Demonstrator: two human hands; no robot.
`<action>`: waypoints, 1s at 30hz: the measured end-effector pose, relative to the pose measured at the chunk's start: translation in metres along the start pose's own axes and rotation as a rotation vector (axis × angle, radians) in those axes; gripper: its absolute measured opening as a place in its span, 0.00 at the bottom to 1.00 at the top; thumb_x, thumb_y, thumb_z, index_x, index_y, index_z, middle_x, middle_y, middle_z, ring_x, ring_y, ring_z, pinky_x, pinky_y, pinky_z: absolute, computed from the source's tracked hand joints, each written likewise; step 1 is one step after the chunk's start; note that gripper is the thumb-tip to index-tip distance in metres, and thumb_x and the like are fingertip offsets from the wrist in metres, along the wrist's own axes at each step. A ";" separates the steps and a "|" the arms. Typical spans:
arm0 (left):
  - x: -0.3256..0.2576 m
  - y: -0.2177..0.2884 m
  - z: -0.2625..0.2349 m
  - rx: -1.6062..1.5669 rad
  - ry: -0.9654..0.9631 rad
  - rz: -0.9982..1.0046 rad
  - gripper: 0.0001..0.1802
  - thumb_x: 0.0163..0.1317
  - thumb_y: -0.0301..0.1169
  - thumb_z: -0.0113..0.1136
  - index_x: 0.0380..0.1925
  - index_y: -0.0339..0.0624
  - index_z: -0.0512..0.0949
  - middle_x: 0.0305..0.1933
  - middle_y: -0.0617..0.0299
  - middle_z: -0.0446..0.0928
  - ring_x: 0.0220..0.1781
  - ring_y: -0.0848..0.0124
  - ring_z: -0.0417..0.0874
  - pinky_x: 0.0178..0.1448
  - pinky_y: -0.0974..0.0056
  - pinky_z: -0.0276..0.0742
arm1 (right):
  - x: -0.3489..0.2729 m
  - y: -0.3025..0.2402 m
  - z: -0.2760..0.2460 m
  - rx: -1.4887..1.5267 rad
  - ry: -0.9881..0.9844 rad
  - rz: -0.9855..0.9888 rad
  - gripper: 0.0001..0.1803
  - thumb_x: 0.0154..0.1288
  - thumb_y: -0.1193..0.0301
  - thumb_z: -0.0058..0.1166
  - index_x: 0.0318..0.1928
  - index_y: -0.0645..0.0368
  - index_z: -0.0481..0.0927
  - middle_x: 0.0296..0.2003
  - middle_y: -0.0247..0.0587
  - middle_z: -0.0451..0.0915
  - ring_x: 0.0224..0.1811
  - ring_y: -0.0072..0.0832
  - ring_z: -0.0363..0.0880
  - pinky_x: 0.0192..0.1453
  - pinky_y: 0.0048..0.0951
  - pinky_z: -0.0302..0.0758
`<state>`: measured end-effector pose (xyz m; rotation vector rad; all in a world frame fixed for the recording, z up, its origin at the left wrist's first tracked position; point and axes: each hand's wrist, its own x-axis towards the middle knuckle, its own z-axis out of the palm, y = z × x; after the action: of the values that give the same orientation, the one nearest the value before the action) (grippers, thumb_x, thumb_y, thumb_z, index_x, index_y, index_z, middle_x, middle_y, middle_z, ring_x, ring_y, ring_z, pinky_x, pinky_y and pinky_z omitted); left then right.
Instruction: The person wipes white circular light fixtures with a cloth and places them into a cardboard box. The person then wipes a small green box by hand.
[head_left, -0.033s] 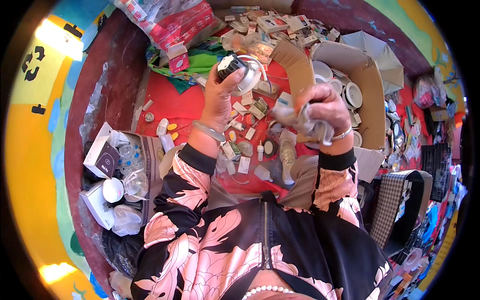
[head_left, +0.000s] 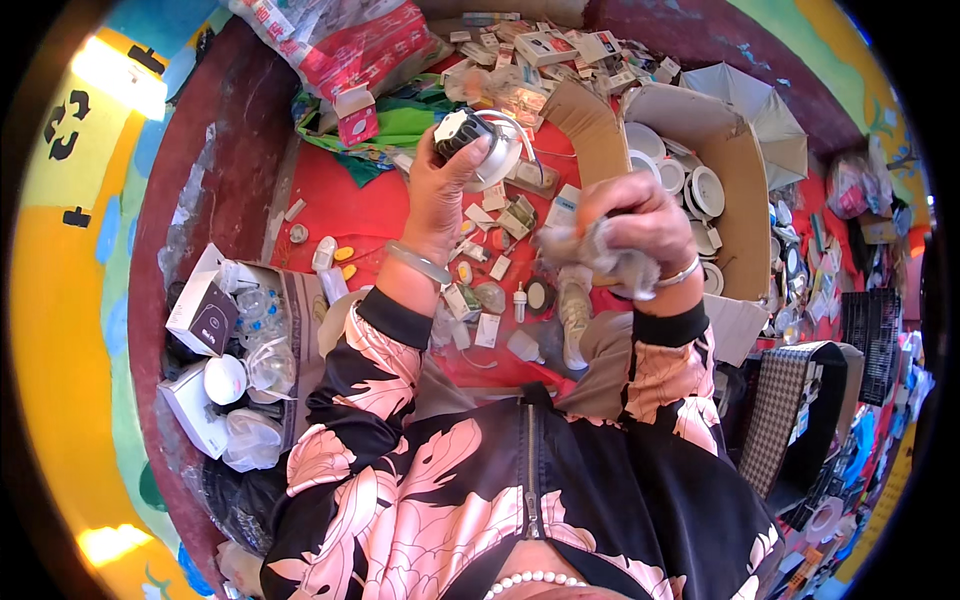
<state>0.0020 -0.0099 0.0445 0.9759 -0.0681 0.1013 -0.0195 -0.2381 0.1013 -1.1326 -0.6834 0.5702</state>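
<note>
My left hand is raised over the red cloth and grips a round lamp fitting with a dark back and a silvery rim. My right hand is closed around a crumpled grey rag, held a little to the right of the fitting and apart from it. A pale bangle sits on my left wrist and a thin bracelet on my right. Small lamp parts and little boxes lie scattered on the cloth under both hands.
An open cardboard box with several white round fittings stands at the right. A box of bulbs and small cartons sits at the left. Red and green bags and a heap of small packages lie at the back.
</note>
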 end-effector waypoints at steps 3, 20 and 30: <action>-0.002 -0.002 0.005 0.062 0.032 0.070 0.23 0.51 0.28 0.68 0.47 0.38 0.70 0.43 0.62 0.76 0.43 0.73 0.78 0.50 0.68 0.75 | 0.021 0.016 0.036 -0.342 0.192 0.113 0.11 0.53 0.73 0.60 0.34 0.68 0.80 0.32 0.41 0.82 0.32 0.23 0.78 0.38 0.23 0.74; -0.018 -0.006 0.006 0.740 -0.097 0.719 0.32 0.48 0.22 0.68 0.53 0.39 0.64 0.53 0.56 0.70 0.53 0.68 0.74 0.58 0.64 0.71 | 0.040 0.052 0.025 0.328 0.656 0.195 0.13 0.62 0.69 0.54 0.43 0.65 0.77 0.32 0.37 0.80 0.32 0.22 0.79 0.36 0.24 0.76; -0.019 -0.012 0.011 0.411 -0.056 0.430 0.34 0.44 0.24 0.72 0.52 0.35 0.66 0.52 0.58 0.68 0.52 0.70 0.73 0.57 0.67 0.71 | 0.048 0.057 0.040 -0.127 0.790 -0.260 0.13 0.63 0.77 0.49 0.47 0.67 0.77 0.33 0.32 0.80 0.33 0.13 0.74 0.37 0.17 0.72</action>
<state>-0.0154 -0.0268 0.0393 1.3630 -0.3183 0.4989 -0.0212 -0.1601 0.0678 -1.2416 -0.1685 -0.1600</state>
